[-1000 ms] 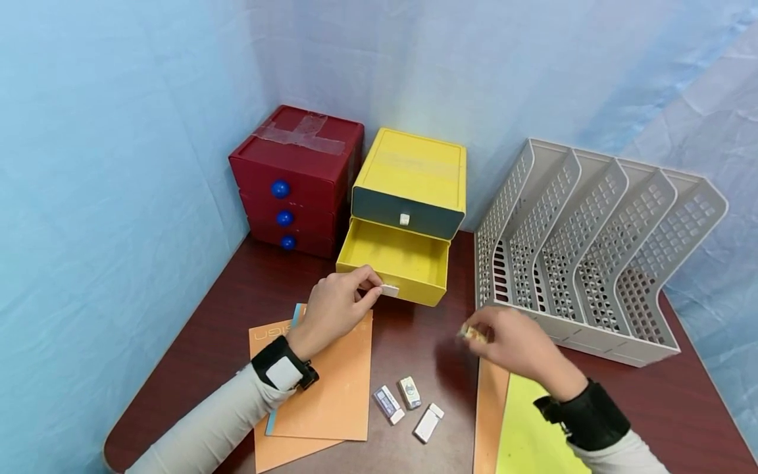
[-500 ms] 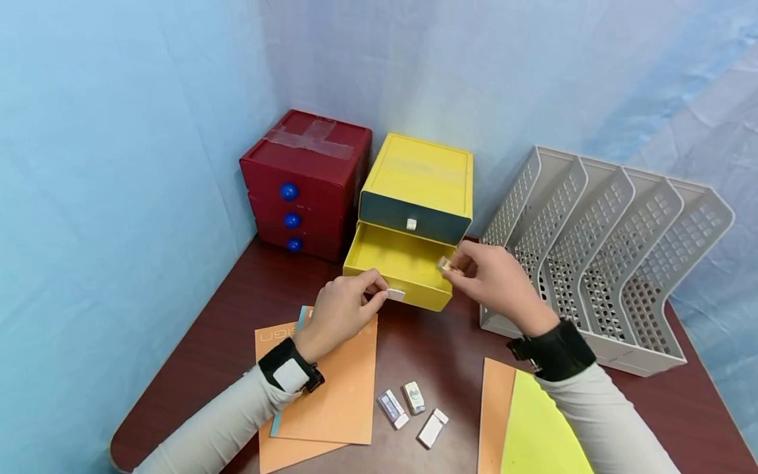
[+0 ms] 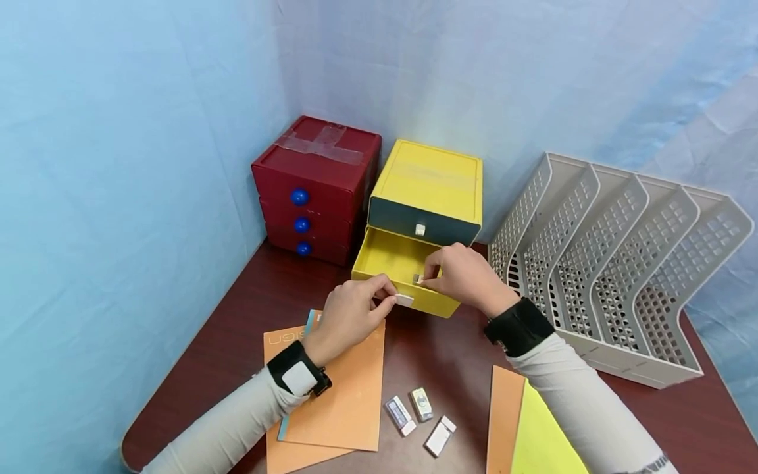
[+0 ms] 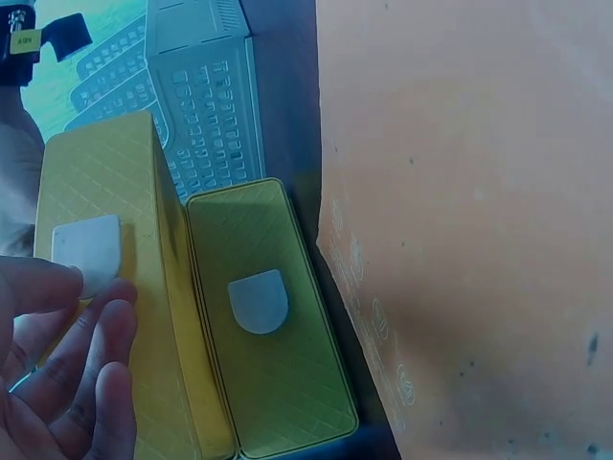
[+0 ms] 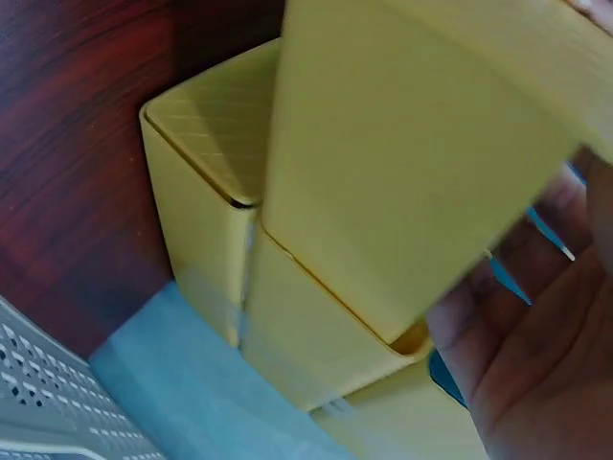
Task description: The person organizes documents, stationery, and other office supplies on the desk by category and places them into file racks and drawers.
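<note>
The yellow drawer unit [image 3: 432, 171] has its middle drawer [image 3: 387, 253] pulled out. My left hand [image 3: 349, 316] pinches that drawer's white pull tab [image 3: 404, 300] between thumb and forefinger; the left wrist view shows the same tab [image 4: 88, 251] with the other fingers loosely bent below. Reaching in over the drawer's front right part, my right hand [image 3: 468, 276] holds a small eraser [image 3: 418, 279] at its fingertips, mostly hidden by them. In the right wrist view the right palm [image 5: 546, 326] is beside the drawer's side wall, and the eraser is out of sight.
A red drawer unit [image 3: 320, 178] with blue knobs stands left, a grey file rack [image 3: 616, 263] right. Three erasers [image 3: 440, 436] lie on the table near the front. Orange booklets [image 3: 340, 395] lie left of them, orange and lime-green ones [image 3: 545, 428] right.
My right hand has carried the eraser leftward and forward from above the table to over the open drawer. The left hand has kept its hold on the pull tab.
</note>
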A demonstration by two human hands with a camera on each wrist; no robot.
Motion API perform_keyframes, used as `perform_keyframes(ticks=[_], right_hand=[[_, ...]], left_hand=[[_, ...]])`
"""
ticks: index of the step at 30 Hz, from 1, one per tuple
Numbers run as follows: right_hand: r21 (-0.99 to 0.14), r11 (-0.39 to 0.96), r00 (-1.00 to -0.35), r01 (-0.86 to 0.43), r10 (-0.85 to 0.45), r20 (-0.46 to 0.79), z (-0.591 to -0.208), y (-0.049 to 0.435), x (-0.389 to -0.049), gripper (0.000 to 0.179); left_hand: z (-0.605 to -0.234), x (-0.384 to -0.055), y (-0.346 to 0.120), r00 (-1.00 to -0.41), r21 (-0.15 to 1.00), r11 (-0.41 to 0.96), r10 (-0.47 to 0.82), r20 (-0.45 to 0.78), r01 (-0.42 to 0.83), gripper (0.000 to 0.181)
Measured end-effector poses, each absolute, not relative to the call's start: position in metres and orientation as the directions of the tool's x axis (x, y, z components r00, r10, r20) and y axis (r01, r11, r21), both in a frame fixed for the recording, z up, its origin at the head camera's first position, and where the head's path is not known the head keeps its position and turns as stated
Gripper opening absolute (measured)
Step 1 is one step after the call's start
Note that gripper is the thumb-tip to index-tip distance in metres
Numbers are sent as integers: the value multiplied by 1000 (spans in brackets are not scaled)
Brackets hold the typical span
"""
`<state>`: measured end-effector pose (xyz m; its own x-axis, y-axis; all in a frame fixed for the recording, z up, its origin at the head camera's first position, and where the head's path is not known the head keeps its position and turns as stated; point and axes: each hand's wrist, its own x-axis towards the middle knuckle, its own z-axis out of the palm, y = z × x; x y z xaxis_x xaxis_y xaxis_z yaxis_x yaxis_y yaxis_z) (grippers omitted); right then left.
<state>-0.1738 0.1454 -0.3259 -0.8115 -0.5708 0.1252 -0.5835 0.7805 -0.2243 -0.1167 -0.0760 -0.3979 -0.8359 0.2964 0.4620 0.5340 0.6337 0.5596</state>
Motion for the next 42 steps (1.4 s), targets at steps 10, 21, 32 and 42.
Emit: perform_keyframes(ticks=[10,21,32,42], right_hand=[[-282,782,-818,-556,-576,15,-335,147,-179,26],[-234,720,-751,-653,-579,316,-303,160,-124,8],[-257,593,-610,-763,-793,-18,-363,197,-31,32],[-263,518,-548,-814,-835,49,-400,196,-9,30]], left_hand=[[-402,-113,-71,-835,571,618,307,457,540,6],[-396,-119,-73,-819,543,629,307,484,557,6],[-394,-121,-77,-820,539,633,311,481,556,4],[-396,-121,-76,-820,536,635,313,480,556,4]])
